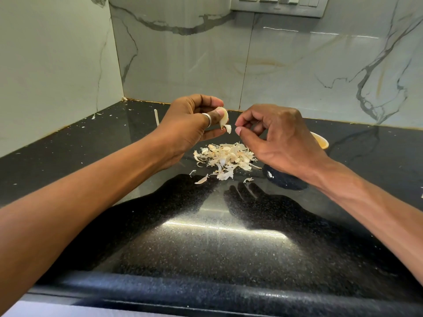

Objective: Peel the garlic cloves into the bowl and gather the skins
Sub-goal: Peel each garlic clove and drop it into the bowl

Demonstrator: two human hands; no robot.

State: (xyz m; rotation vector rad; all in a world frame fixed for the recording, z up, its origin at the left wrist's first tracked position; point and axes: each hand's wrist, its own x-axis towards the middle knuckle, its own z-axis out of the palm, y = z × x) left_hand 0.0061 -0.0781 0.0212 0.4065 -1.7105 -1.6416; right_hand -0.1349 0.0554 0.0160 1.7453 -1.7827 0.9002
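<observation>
Toward the middle of the black countertop (206, 248) lay a loose heap of skins (225, 159). A few flakes had strayed toward the front edge, so I judged the peeling far along and the gathering not yet done. Above the heap my left hand (192, 120) pinched a pale, nearly bare garlic clove (223, 118) with one flap of skin hanging from its lower end. My right hand (274, 138) hovered beside that flap, its fingers curled and empty. Behind it only the bowl (321, 140) rim showed.

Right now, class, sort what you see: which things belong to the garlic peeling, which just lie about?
In the job: garlic clove, left hand holding it, right hand, skin pile, bowl.
Lying about: dark round pad, switch panel, pale strip by the wall.
</observation>
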